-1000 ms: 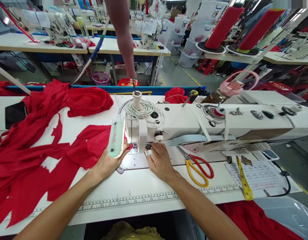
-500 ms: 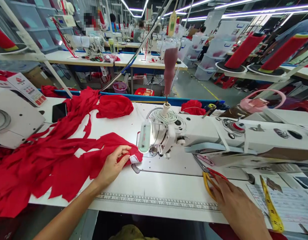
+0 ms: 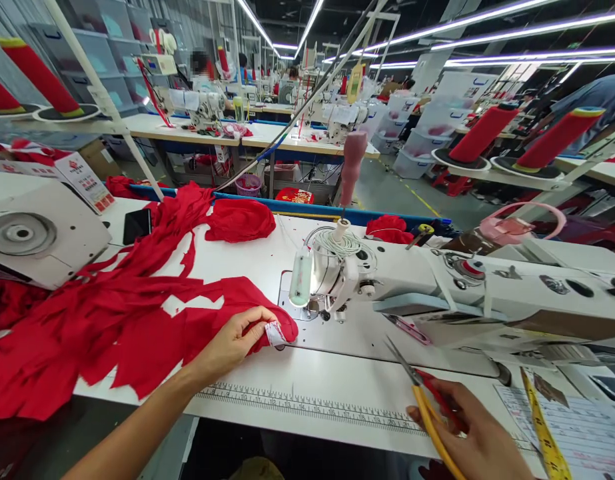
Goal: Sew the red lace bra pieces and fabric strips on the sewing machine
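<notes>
My left hand (image 3: 242, 340) pinches the edge of a red fabric piece (image 3: 202, 333), right by a small white label (image 3: 274, 334). That fabric edge lies at the left of the sewing machine's needle plate (image 3: 307, 310). In my right hand (image 3: 467, 420) is a pair of scissors (image 3: 422, 387) with one red and one yellow handle. The fingers are wrapped about the handles, and the slightly parted blades point up and left over the table's front. Between the hands stands the white sewing machine (image 3: 397, 270), its needle area lit by a lamp.
More red fabric (image 3: 242, 220) is heaped at the left, beside a black phone (image 3: 137, 227). A printed ruler (image 3: 307, 403) runs along the table's front edge. At the right lie a yellow tape measure (image 3: 544, 427) and written papers (image 3: 587, 427). Thread cones (image 3: 487, 137) stand on racks behind.
My right hand has lifted the scissors from the machine bed and pulled them back towards me. My left hand keeps its pinch on the fabric. The view has tilted up a little.
</notes>
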Demonstrator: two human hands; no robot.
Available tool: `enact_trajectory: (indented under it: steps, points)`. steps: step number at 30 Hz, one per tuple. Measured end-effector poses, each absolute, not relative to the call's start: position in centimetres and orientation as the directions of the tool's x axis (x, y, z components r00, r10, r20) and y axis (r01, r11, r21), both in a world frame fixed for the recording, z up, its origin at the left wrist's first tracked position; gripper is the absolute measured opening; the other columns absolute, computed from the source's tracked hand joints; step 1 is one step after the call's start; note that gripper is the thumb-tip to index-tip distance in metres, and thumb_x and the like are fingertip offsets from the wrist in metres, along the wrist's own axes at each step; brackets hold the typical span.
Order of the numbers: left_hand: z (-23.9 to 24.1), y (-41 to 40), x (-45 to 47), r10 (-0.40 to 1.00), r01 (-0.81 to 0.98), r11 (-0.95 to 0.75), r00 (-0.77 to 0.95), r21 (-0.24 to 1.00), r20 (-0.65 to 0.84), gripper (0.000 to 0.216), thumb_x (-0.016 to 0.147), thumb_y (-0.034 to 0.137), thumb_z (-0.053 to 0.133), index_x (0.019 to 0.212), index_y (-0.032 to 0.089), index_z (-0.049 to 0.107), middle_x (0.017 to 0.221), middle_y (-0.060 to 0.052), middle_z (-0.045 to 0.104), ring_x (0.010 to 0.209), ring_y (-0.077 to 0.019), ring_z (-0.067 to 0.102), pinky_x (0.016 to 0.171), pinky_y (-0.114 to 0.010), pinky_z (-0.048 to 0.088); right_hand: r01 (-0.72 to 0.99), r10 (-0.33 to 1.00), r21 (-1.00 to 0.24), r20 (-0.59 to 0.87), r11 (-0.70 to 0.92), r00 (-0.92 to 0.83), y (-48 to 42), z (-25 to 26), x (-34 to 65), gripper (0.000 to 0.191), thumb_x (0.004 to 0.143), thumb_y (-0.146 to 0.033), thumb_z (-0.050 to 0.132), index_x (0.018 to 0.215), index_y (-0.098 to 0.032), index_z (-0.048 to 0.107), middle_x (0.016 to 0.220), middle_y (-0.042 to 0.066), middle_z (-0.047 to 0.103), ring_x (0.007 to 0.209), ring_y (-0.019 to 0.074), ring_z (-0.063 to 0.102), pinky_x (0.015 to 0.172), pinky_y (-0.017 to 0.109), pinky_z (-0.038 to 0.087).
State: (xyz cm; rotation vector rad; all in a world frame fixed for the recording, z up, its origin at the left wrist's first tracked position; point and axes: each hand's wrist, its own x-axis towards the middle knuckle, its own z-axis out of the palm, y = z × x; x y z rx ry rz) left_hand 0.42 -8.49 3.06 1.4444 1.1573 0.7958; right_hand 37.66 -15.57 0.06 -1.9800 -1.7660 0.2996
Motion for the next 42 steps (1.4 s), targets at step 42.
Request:
enact_trajectory:
  steps: [42]
  points:
    - [3.8,-12.3,6.0,0.984,0.154,-0.07,-0.151,0.985,0.094,0.015,0.097,0.037,0.048,0.098,0.023,0.054,0.069,0.005,0.052,0.056,-0.0106,0.046,0.05,-0.02,0.04,0.538,0.914,-0.772,0.136,0.339,-0.381,-14.9,0.8,25.4,0.009,0.093,-0.029,0.058,0.101,-0.025,0.061,0.088,0.001,0.067,0.075,0.0161,0.064,0.068,0.026,0.052]
